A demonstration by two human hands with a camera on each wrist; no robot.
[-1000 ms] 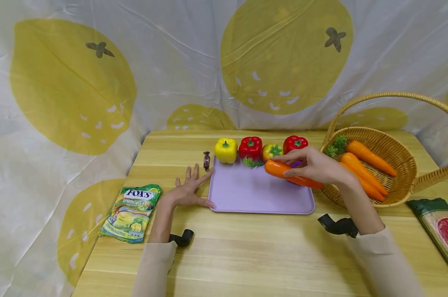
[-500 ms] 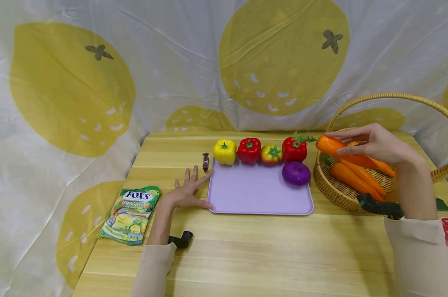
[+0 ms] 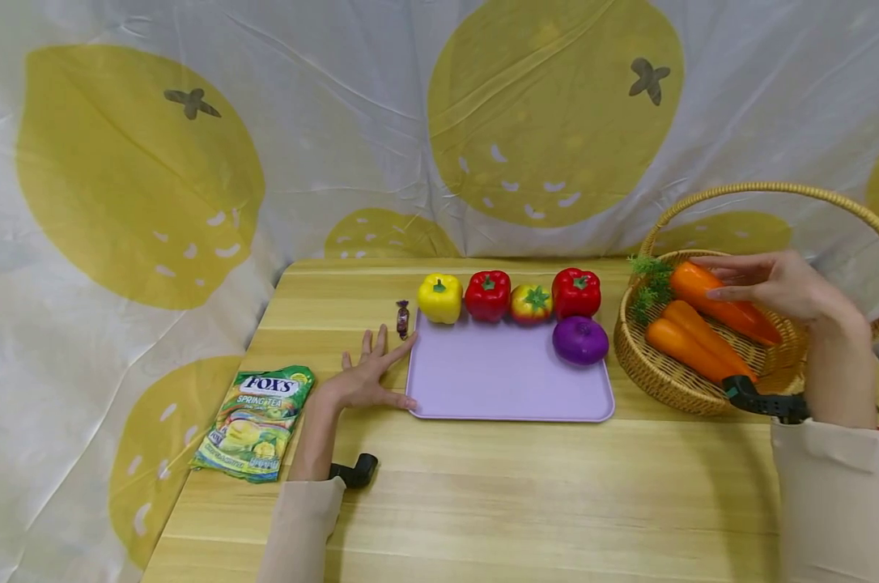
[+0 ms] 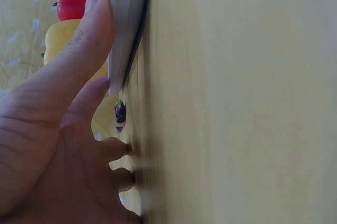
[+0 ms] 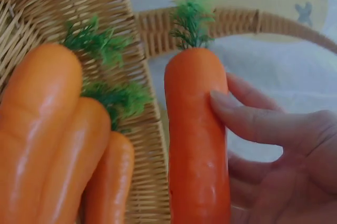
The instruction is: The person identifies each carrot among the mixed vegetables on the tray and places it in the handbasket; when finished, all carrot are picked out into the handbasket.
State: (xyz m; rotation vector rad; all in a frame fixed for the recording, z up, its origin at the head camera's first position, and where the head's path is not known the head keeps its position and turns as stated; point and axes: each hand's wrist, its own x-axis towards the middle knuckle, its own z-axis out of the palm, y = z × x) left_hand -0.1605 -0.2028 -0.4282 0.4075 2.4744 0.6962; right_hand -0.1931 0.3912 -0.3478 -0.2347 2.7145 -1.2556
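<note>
My right hand [image 3: 789,283] pinches an orange carrot [image 3: 702,285] with green leaves, over the wicker basket [image 3: 632,376] at the right. In the right wrist view, my thumb lies on this carrot's [image 5: 196,129] side and the fingers go behind it. Other carrots [image 5: 37,129] lie inside the basket. At the left end of a lilac tray [image 3: 483,380], my left hand [image 3: 363,380] has its fingers spread on the table. Its thumb [image 4: 95,29] and forefinger are at the tray's edge, as the left wrist view shows.
Along the tray's back stand a yellow pepper [image 3: 440,300], two red peppers [image 3: 488,298] and a red-yellow tomato-like fruit [image 3: 532,304]. A purple onion [image 3: 581,340] sits at its right. A wrapped candy [image 3: 402,319] and a FOX'S bag [image 3: 253,425] lie leftward. The basket's handle [image 3: 774,188] arches high.
My right hand has carried the carrot from above the tray rightward, then down into the basket's opening. The onion came into full view. My left hand has stayed in place.
</note>
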